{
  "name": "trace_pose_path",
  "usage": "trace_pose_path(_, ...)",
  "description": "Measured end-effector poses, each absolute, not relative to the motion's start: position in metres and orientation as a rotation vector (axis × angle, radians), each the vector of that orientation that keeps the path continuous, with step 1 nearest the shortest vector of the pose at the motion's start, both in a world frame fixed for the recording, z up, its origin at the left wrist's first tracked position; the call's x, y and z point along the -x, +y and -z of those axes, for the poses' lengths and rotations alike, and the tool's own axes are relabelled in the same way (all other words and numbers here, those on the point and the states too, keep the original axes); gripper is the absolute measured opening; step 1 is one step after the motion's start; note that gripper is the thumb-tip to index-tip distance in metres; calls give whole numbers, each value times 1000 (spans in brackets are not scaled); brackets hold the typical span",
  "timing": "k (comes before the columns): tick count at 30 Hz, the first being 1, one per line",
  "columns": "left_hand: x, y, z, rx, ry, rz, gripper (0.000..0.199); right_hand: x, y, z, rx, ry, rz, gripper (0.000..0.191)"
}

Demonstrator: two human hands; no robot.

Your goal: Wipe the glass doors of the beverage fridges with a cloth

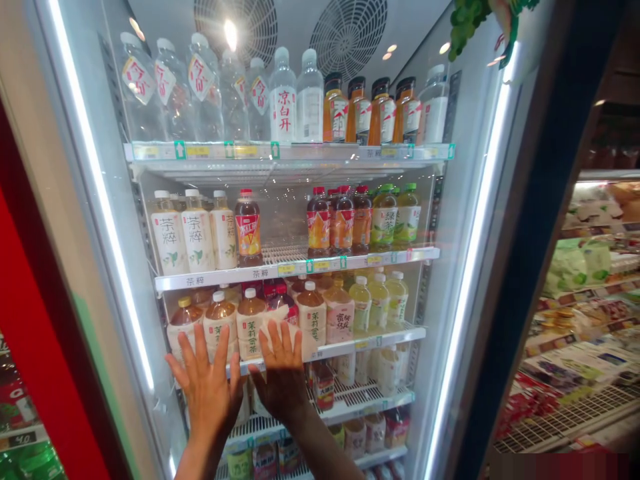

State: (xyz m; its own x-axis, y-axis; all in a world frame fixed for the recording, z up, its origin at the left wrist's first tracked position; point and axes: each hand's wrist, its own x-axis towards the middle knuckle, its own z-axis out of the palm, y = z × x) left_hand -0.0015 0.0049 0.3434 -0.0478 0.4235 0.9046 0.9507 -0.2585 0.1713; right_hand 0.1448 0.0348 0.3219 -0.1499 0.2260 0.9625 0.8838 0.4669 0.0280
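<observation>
A tall drinks fridge with a glass door (280,213) fills the view, and both hands are raised in front of its lower middle. My left hand (213,383) is open, fingers spread, in front of the tea bottles (219,313) on the third shelf; whether it touches the glass I cannot tell. Under the fingers of my right hand (283,373) is a pale beige cloth (309,337), held flat toward the glass. Its fingers are stretched over the cloth, and part of the cloth sticks out above and to the right. The palm sides of both hands are hidden.
Clear water bottles (200,87) and amber bottles (383,110) line the top shelf. Tea bottles (167,230) and red-capped bottles (319,220) stand below. A chiller with packaged food (580,267) is on the right, a red frame (30,280) on the left. Green grapes (467,27) hang upper right.
</observation>
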Motion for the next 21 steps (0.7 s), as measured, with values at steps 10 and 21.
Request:
trace_pose_path(10, -59, 12, -343, 1709, -1470, 1308, 86, -215, 32, -314, 1000, -1744, 750, 63)
trace_pose_path(21, -161, 15, -344, 1699, -1381, 1263, 87, -323, 49, -304, 1078, -1650, 733, 75)
